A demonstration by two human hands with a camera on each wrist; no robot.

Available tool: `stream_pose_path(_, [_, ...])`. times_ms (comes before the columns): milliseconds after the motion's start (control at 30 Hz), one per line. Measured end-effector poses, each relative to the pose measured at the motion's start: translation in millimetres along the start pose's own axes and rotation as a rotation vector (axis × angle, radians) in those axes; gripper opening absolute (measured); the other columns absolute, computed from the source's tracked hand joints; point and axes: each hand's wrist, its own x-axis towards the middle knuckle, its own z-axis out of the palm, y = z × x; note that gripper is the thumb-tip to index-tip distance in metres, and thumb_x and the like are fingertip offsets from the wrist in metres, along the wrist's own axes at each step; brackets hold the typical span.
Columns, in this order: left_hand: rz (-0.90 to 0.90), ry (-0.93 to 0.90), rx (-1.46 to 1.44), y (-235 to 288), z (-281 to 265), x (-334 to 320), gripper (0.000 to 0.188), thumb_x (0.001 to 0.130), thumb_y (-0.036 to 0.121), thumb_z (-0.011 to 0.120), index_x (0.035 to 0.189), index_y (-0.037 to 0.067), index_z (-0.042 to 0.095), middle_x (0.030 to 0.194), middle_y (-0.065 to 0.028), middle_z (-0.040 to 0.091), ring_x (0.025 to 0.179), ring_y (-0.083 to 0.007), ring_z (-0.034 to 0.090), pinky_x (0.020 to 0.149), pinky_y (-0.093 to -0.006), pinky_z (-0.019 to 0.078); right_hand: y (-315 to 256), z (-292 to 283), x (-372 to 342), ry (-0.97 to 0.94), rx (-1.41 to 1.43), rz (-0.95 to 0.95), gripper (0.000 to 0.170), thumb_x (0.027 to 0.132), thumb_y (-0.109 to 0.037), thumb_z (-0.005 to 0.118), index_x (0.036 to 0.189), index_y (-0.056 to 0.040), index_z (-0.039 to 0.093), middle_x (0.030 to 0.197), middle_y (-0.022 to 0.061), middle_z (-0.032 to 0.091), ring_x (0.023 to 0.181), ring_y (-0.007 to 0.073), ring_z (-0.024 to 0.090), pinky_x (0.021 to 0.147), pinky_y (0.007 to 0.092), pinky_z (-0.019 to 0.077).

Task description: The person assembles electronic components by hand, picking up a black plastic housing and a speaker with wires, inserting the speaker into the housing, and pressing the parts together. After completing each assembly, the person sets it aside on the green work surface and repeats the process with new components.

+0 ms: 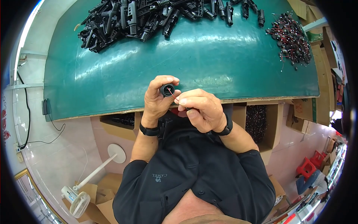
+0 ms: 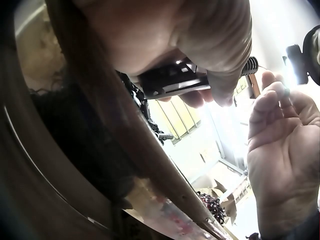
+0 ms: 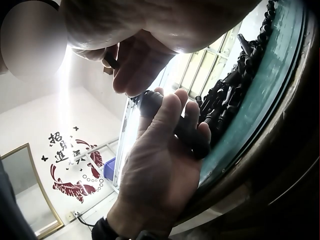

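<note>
My left hand (image 1: 154,98) grips a black tubular housing (image 1: 167,90), its round open end turned up toward the head camera. In the left wrist view the body of the housing (image 2: 172,80) shows glossy black under the fingers, with a ribbed end beyond them. A thin red wire (image 1: 172,95) runs from the opening to my right hand (image 1: 203,108), whose thumb and fingertips pinch it. A small dark part (image 3: 112,58) shows at the right fingers in the right wrist view; most of it is hidden. Both hands are close together at the table's near edge.
Similar black housings (image 1: 132,18) are heaped along the far side of the green table (image 1: 149,67). At the right lies a pile of small black parts with red wires (image 1: 292,41). Below the edge stand open cardboard boxes (image 1: 274,127). A white fan (image 1: 79,204) stands lower left.
</note>
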Motion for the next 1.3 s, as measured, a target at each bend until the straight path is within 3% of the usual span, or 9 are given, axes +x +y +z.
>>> stream_pose_path(767, [-0.019, 0.040, 0.077, -4, 1, -5, 0.056, 0.082, -0.012, 0.084, 0.130, 0.010, 0.063, 0.117, -0.0102, 0.073, 0.107, -0.0215, 0.071, 0.088, -0.0336, 0.0606, -4, 0, -5, 0.016, -0.098, 0.037, 0.024, 0.103, -0.002, 0.058, 0.124, 0.0034, 0.066, 0.110, 0.0200, 0.073, 0.080, 0.0183, 0.073, 0.071, 0.0302, 0.0607])
stream_pose_path(1033, [-0.079, 0.037, 0.296, 6, 8, -1, 0.054, 0.082, -0.003, 0.088, 0.129, 0.008, 0.065, 0.112, -0.0102, 0.076, 0.102, -0.0213, 0.075, 0.088, -0.0329, 0.0602, -16, -5, -7, 0.070, -0.081, 0.279, 0.024, 0.106, -0.004, 0.058, 0.126, 0.0046, 0.066, 0.101, 0.0139, 0.072, 0.077, 0.0143, 0.070, 0.071, 0.0268, 0.0580])
stream_pose_path(1133, [-0.127, 0.041, 0.380, 14, 13, 3, 0.054, 0.081, -0.001, 0.090, 0.129, 0.007, 0.066, 0.111, -0.0103, 0.076, 0.100, -0.0215, 0.075, 0.087, -0.0325, 0.0603, -18, -7, -4, 0.261, 0.140, 0.586, 0.023, 0.109, -0.008, 0.059, 0.127, 0.0032, 0.067, 0.097, 0.0092, 0.071, 0.075, 0.0116, 0.067, 0.070, 0.0254, 0.0570])
stream_pose_path(1300, [-0.127, 0.016, 0.351, 11, 16, 4, 0.056, 0.077, 0.001, 0.092, 0.128, 0.006, 0.069, 0.111, -0.0116, 0.076, 0.097, -0.0248, 0.076, 0.083, -0.0331, 0.0604, -1, -32, -4, 0.233, 0.119, 0.719, 0.022, 0.110, -0.011, 0.061, 0.128, 0.0012, 0.068, 0.093, 0.0058, 0.070, 0.072, 0.0093, 0.066, 0.065, 0.0240, 0.0558])
